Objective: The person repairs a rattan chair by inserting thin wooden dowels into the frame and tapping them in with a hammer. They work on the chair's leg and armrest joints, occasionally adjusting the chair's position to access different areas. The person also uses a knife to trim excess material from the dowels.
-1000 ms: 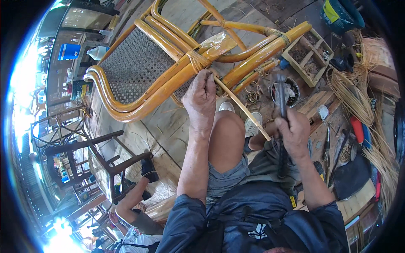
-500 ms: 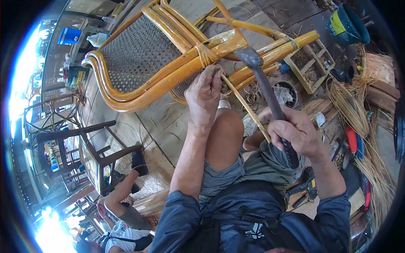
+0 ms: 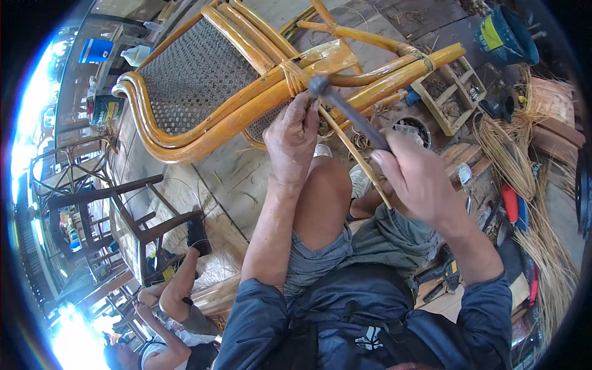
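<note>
A glossy yellow-brown rattan chair [image 3: 246, 123] lies on its side in front of me, with a woven mesh panel and a strip binding [image 3: 292, 78] wrapped round its poles. My left hand [image 3: 290, 132] is closed in a pinch just below that binding; what its fingertips hold is too small to make out. My right hand [image 3: 419, 176], blurred by motion, grips a hammer [image 3: 357, 116]. The hammer's dark head is right beside my left fingertips, at the binding. A narrow rattan strip [image 3: 353, 151] slants from near those fingertips down to my shorts.
On the right are a wooden frame box [image 3: 453, 102], a dark green bucket [image 3: 507, 38], bundled rattan strips [image 3: 509, 154] and a red-handled tool [image 3: 509, 203]. A metal bowl [image 3: 412, 131] sits beyond my right hand. At left, another person [image 3: 179, 314] sits near a dark chair frame [image 3: 139, 216].
The hammer has swung left and its head has come down from above the poles to beside my left fingertips. My left hand keeps its pinch almost in place.
</note>
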Action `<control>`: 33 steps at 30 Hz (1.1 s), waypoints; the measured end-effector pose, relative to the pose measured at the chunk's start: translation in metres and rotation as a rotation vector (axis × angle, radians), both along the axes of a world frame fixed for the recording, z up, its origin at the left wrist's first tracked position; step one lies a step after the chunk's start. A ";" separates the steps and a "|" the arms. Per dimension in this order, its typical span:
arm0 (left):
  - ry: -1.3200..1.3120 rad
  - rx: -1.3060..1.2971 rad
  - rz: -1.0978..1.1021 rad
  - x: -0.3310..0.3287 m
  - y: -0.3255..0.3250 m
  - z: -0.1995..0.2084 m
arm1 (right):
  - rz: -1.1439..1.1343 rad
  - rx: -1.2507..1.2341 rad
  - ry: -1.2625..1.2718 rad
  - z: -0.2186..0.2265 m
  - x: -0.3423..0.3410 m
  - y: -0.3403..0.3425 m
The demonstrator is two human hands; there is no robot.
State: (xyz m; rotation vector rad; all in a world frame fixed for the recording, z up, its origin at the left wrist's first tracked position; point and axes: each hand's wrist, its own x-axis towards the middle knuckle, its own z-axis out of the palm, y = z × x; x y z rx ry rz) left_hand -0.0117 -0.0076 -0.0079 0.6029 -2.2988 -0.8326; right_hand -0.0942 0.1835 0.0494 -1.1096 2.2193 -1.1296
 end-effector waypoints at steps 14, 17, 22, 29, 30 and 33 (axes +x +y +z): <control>0.026 0.071 0.019 0.001 0.000 -0.002 | -0.083 -0.059 -0.035 0.005 0.002 -0.001; 0.044 0.061 -0.012 0.000 0.000 -0.004 | -0.105 -0.108 -0.002 0.012 0.010 0.000; 0.053 0.114 -0.001 0.000 0.002 -0.003 | -0.133 0.108 -0.095 -0.021 -0.001 0.007; -0.065 0.147 0.001 0.003 0.004 0.013 | -0.250 -0.041 -0.840 -0.038 0.031 0.010; -0.062 0.147 -0.018 0.004 0.002 0.011 | -0.259 -0.084 -0.871 -0.041 0.034 0.008; -0.053 0.177 0.022 0.011 0.001 0.014 | -0.267 -0.176 -0.967 -0.039 0.036 0.004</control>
